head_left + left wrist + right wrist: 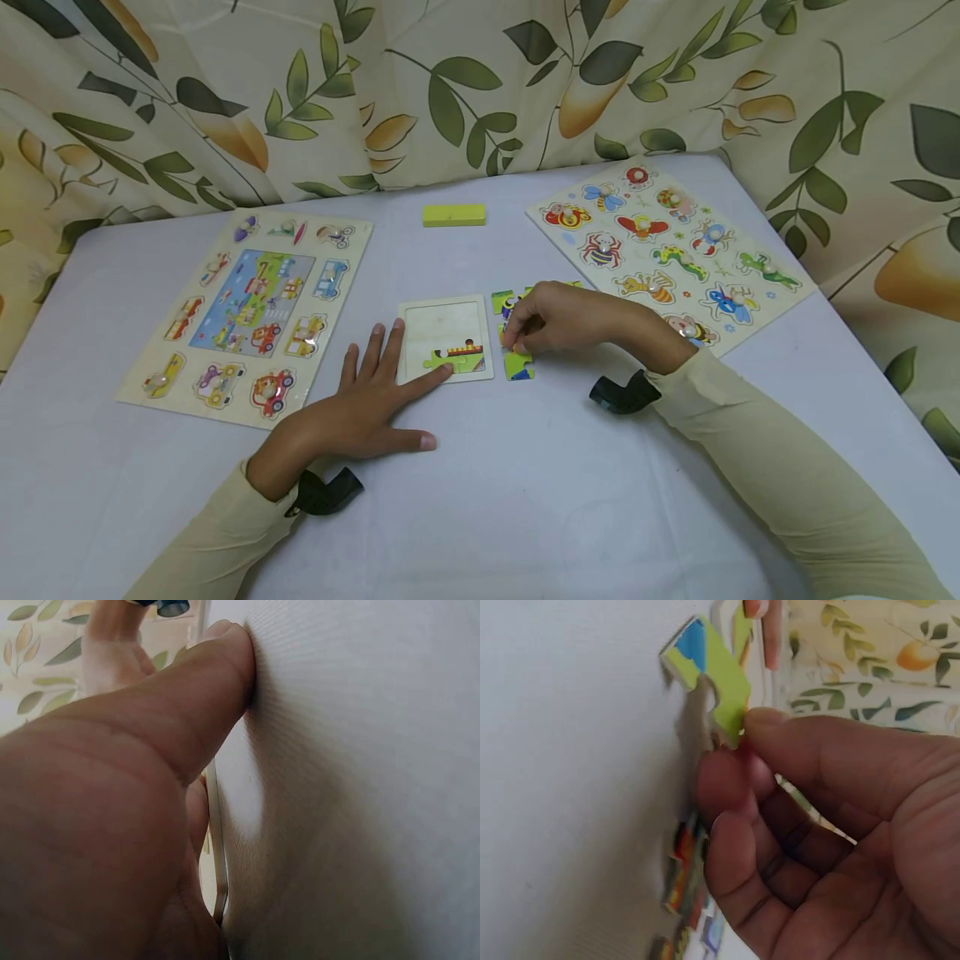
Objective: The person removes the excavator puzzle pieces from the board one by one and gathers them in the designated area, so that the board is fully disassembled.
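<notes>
My left hand [358, 417] lies with its fingers spread over the left side of a small white puzzle frame [442, 306]. Its index fingertip rests on a green puzzle piece near the frame's lower edge, and its thumb touches the cloth. Inside the frame, a brown and red picture part [463, 348] shows on the piece. To the right of the frame, my right hand [566, 318] has curled fingers. In the right wrist view, its thumb and finger pinch a green puzzle piece [731, 679] with a blue patch. More loose pieces lie partly hidden under this hand.
A vehicle peg board [176, 354] lies at left, and an insect peg board [645, 258] at back right. A yellow-green block [453, 215] sits at the back. White cloth [525, 508] covers the table, with a leaf-patterned curtain [465, 92] behind it.
</notes>
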Demonstrator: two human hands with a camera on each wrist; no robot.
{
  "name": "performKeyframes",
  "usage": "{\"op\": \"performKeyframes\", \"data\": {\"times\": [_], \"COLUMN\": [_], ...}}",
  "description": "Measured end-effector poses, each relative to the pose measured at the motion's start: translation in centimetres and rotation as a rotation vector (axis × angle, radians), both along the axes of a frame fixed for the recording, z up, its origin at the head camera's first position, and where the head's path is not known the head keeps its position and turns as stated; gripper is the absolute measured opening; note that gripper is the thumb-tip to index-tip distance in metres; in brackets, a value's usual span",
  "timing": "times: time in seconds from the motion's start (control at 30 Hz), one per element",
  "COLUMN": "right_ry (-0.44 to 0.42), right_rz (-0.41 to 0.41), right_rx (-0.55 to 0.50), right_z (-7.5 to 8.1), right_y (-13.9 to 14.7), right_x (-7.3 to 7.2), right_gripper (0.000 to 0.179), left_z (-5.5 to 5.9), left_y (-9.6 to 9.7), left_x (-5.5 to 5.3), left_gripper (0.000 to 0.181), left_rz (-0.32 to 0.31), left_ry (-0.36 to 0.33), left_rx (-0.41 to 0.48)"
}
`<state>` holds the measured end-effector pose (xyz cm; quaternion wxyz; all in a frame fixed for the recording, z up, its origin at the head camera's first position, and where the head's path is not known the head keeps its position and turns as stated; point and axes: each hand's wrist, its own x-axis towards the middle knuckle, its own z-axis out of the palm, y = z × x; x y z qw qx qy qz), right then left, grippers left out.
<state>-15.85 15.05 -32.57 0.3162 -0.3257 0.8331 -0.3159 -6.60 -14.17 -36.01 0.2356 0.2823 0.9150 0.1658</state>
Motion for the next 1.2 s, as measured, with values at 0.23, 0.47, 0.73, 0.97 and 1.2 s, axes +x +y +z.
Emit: {"op": "performKeyframes", "data": {"times": [0.23,0.47,0.73,0.97,1.2], "right_ry": [0.049,0.020,0.065,0.096,0.114], "right_rz": [0.029,-0.028,-0.045,-0.080,-0.088], "right_rx": [-0.023,-0.026,-0.062,-0.085,-0.100], "right_z": [0.3,0.5,0.6,0.6,0.6], "right_y": [0.2,0.0,-0.6,-0.9,-1.5], "right_x": [-0.4,-0.3,-0.4,-0.5,-0.6], "right_gripper": [0.015,0.015,0.013,0.017,0.019], "left_z": [0.1,0.2,0.3,0.5,0.6], "left_y": [0.0,0.0,0.3,0.8,1.6], "left_x": [0.0,0.0,-0.1,-0.1,-0.1], "left_gripper": [0.082,0.082,0.081,0.077,0.080], "left_rz": [-0.001,0.004,0.012,0.034,0.020], "left_ry": [-0.005,-0.018,0.015,0.063,0.055], "left_rx": [0.002,-0.002,-0.014,0.025,0.039]}}
